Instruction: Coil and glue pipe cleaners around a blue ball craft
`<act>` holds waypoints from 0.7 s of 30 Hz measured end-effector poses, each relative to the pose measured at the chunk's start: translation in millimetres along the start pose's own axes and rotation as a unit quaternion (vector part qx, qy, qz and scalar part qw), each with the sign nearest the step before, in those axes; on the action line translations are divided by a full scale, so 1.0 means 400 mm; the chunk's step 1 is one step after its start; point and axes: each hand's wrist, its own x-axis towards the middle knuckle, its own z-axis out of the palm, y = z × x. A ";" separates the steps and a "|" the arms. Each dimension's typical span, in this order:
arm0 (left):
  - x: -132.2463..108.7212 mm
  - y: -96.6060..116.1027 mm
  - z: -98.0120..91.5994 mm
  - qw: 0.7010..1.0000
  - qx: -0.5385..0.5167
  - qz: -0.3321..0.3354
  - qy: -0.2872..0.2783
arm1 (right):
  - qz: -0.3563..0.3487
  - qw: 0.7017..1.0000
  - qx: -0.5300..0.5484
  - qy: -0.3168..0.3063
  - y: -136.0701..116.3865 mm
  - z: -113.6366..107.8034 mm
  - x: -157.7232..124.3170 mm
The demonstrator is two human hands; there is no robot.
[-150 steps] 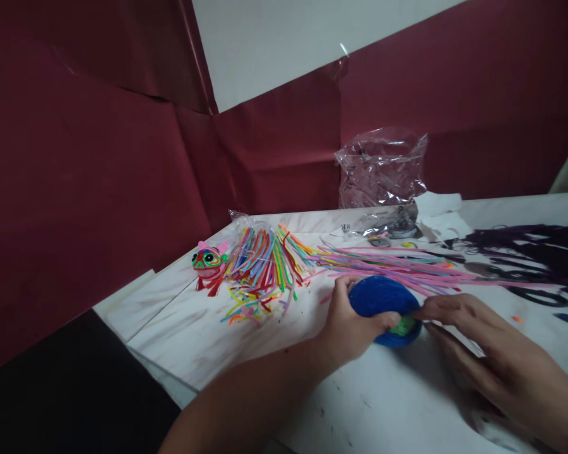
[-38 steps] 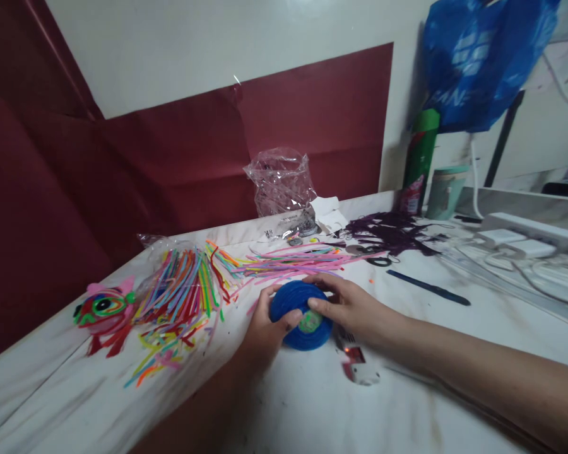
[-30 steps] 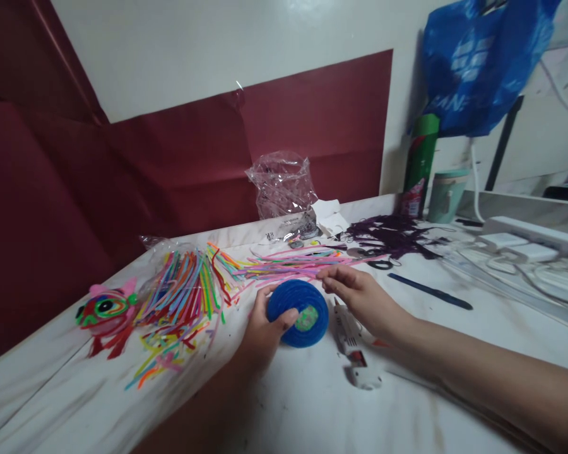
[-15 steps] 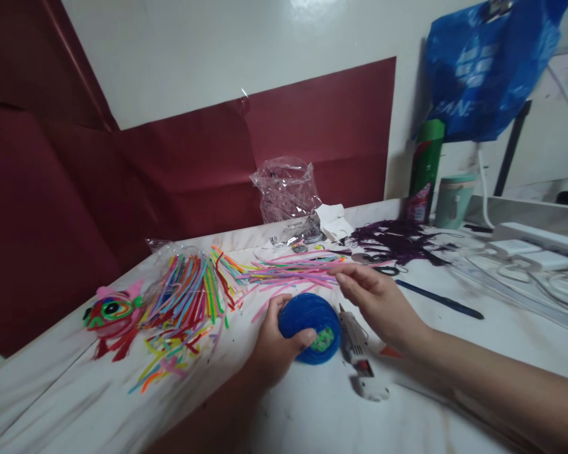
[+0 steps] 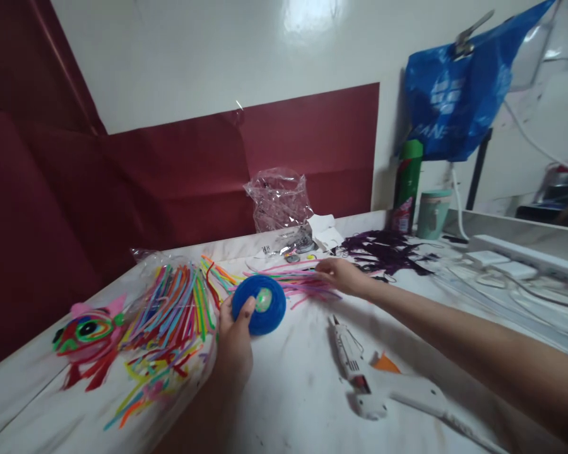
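Observation:
My left hand (image 5: 236, 343) grips a round blue piece (image 5: 271, 320) with a pale green, shiny centre, the thumb lying across its front. It is held above the table; whether it is a ball or a thick disc I cannot tell. At the pile of pink and purple pipe cleaners (image 5: 303, 284), my right hand (image 5: 344, 276) has its fingers curled together; what lies between the fingertips is hidden. A white glue gun (image 5: 350, 353) rests on the table below my right forearm, nozzle pointing away from me, near an orange trigger-like piece (image 5: 386, 362).
To the left stand a colourful pipe-cleaner figure (image 5: 89, 334) and a bag of pipe cleaners (image 5: 173, 302), with cut scraps (image 5: 146, 384) in front. Further back are purple strips (image 5: 388, 249), a green can (image 5: 409, 176), a mint cup (image 5: 434, 214) and a power strip (image 5: 525, 255) with cables.
My left hand has carried the blue piece left, away from the glue gun. My right hand has reached farther over the pipe cleaners. The camera view has shifted too.

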 end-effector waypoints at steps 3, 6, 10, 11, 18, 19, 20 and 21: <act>0.009 0.029 -0.003 0.999 -0.019 -0.012 0.029 | -0.015 0.994 -0.084 -0.062 -0.022 0.079 0.044; 0.025 0.060 -0.009 0.997 -0.033 0.010 0.062 | -0.009 0.986 -0.139 -0.089 -0.036 0.119 0.085; 0.056 0.079 -0.022 0.995 -0.028 0.030 0.094 | 0.012 0.982 -0.168 -0.087 -0.020 0.069 0.154; 0.063 0.079 -0.024 0.995 -0.031 0.033 0.094 | 0.011 0.981 -0.170 -0.090 -0.014 0.046 0.169; 0.069 0.067 -0.029 0.994 -0.036 0.041 0.094 | -0.030 0.973 -0.149 -0.172 -0.008 -0.016 0.214; 0.067 0.067 -0.029 0.994 -0.032 0.043 0.092 | -0.029 0.972 -0.148 -0.178 -0.006 -0.007 0.215; 0.065 0.066 -0.029 0.994 -0.027 0.046 0.090 | -0.023 0.972 -0.152 -0.178 -0.002 0.003 0.215; 0.064 0.066 -0.028 0.995 -0.017 0.047 0.091 | -0.014 0.971 -0.158 -0.176 0.004 0.015 0.213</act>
